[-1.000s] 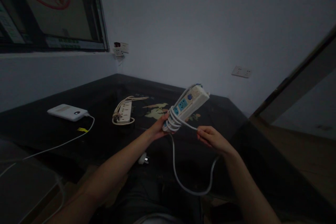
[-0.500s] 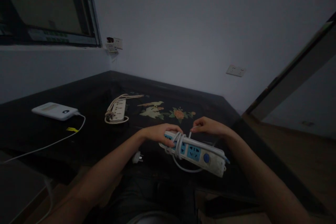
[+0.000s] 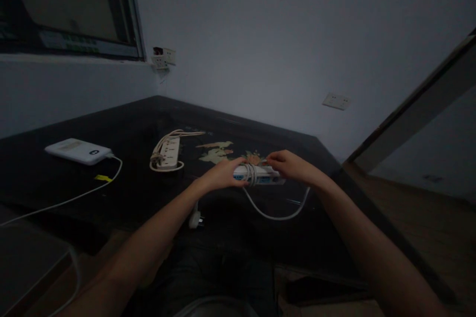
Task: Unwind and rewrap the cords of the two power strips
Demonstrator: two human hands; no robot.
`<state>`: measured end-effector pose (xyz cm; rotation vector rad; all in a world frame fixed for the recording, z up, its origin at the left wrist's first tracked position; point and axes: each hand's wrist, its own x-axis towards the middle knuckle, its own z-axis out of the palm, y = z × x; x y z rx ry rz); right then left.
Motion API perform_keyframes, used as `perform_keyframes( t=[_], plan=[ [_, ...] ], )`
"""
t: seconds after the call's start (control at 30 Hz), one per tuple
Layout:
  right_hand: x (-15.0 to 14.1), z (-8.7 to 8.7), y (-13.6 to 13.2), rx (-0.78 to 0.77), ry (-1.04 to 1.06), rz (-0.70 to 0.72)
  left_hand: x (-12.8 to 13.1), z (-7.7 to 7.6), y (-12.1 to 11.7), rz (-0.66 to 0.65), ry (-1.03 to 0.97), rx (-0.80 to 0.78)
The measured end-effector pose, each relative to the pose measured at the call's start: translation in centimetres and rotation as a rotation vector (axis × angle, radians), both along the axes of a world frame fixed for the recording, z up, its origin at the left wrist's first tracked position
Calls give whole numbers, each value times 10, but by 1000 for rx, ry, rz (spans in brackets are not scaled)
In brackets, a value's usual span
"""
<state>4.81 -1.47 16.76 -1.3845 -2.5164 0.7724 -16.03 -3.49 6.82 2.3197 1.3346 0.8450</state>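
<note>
A white power strip (image 3: 265,179) with blue sockets is tilted over the dark table, its long side facing me. My left hand (image 3: 224,174) grips its left end, thumb below and fingers on top. Several turns of white cord (image 3: 251,175) are wound around the strip beside that hand. My right hand (image 3: 287,164) is at the strip's far upper side, fingers pinched on the cord; the pinched part is mostly hidden. A loose loop of cord (image 3: 277,218) hangs below the strip. Under my left forearm lies a white plug (image 3: 195,220) with metal prongs.
Further back, a second power strip (image 3: 170,152) lies with beige cord bundled around it. To the left are a white power bank (image 3: 79,151) with a cable and a yellow tag (image 3: 103,178). Wall sockets (image 3: 336,101) are behind the dark table (image 3: 141,114).
The power strip has risen away from me and turned, so its socket face shows less. My right hand has moved up and away, and the cord loop below hangs wider.
</note>
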Motion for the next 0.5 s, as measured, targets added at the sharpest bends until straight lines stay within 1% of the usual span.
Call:
perform_keyframes(
  t=[0.1,0.2,0.27,0.37,0.5],
  plan=[
    [-6,-10,-3,71,4,38,3,-6,1,54,-11,23],
    [-7,-18,-5,162,44,6,4,-9,3,93,-59,54],
    [-6,-21,-6,186,114,-17,4,-10,4,117,-93,80],
    [-5,-27,-11,221,219,-13,5,-11,6,141,-169,100],
    [-7,-38,-21,356,289,-28,9,-13,7,147,-315,139]
  ],
)
